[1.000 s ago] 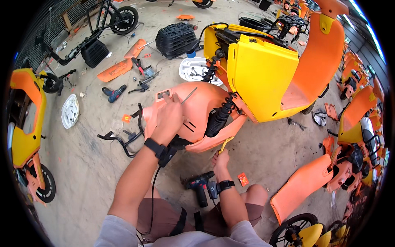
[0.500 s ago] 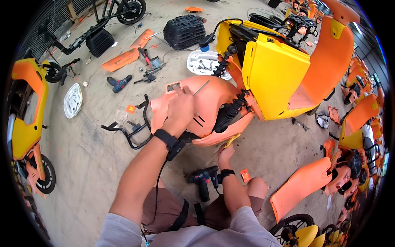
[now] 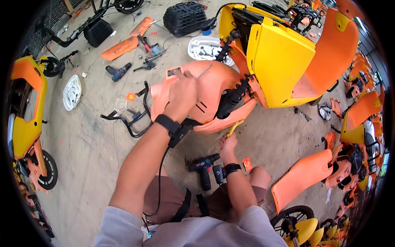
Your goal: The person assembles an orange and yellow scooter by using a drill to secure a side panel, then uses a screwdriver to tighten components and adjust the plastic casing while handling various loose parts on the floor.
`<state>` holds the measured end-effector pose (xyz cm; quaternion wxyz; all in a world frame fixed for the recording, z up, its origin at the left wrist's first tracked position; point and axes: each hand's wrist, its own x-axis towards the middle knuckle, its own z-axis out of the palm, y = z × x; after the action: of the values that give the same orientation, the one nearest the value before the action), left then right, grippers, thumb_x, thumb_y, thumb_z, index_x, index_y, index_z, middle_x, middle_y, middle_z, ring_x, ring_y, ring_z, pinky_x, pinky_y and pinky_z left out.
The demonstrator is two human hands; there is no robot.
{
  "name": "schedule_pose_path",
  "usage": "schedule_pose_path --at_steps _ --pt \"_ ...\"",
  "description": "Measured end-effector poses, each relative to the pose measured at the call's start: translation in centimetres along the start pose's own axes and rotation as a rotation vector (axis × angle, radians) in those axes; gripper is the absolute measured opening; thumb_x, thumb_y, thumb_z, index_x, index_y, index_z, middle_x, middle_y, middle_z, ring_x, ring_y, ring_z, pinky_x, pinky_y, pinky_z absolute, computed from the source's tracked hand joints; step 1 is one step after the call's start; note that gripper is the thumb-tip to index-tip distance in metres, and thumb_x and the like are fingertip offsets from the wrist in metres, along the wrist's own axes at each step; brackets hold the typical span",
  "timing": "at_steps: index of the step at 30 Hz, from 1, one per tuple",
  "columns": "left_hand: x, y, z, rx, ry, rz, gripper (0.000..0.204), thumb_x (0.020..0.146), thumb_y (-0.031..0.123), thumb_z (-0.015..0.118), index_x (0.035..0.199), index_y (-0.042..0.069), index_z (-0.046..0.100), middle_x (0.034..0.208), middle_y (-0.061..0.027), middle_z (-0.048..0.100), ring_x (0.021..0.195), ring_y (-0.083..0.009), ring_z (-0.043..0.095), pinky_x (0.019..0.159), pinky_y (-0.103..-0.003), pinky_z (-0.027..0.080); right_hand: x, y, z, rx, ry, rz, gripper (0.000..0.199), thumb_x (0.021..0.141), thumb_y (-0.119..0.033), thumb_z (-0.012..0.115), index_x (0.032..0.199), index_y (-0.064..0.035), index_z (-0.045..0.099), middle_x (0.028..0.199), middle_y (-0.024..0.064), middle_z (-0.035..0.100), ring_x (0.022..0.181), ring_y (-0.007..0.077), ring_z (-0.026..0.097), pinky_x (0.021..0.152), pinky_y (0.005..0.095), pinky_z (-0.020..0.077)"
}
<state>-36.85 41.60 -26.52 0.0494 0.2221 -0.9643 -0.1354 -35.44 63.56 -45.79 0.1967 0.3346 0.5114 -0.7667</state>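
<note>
My left hand (image 3: pixel 183 94) rests on the salmon-orange front fender (image 3: pixel 220 76) of a scooter. Its fingers are curled, and a thin metal rod (image 3: pixel 204 72) sticks out past them; the rest of the rod is hidden in the hand. Beside the fender's lower edge, my right hand (image 3: pixel 228 145) is closed on a yellow-handled tool (image 3: pixel 235 128), whose working end I cannot make out. Black springs (image 3: pixel 233 99) show between the fender and the scooter's yellow body panel (image 3: pixel 279 64). On the floor between my legs lies a cordless drill (image 3: pixel 202 166).
Left of the fender lies a black tubular rack (image 3: pixel 138 123). Beyond it are another cordless drill (image 3: pixel 118 71), a white tray of small parts (image 3: pixel 72 92) and a second white tray (image 3: pixel 201 43). A loose orange panel (image 3: pixel 302 177) lies at right, near more scooters.
The view has tilted, so most things sit slightly higher in the picture. My left hand stays on the fender with the rod; my right hand has turned slightly, still holding the yellow-handled tool.
</note>
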Motion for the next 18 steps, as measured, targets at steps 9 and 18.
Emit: schedule_pose_path --at_steps 9,18 --pt "-0.2 -0.1 0.4 -0.001 0.024 0.023 0.093 0.055 0.021 0.091 0.126 -0.014 0.041 0.123 -0.0374 0.045 0.081 -0.042 0.067 0.069 -0.039 0.057 4.4 2.4 -1.2 -0.251 0.119 -0.526 0.053 0.103 -0.037 0.034 0.072 0.0002 0.055 0.057 0.0069 0.053 0.049 0.0166 0.052 0.048 0.0309 0.0408" --pt "-0.4 -0.1 0.5 0.014 0.064 0.07 0.093 0.055 0.021 0.091 0.126 -0.014 0.042 0.118 -0.0357 0.048 0.08 -0.0403 0.068 0.069 -0.038 0.057 1.4 -5.0 -0.5 -0.309 -0.052 -0.446 0.053 0.1 -0.047 0.046 0.126 -0.0006 0.042 0.085 0.0082 0.06 0.065 0.0146 0.058 0.055 0.028 0.0489"
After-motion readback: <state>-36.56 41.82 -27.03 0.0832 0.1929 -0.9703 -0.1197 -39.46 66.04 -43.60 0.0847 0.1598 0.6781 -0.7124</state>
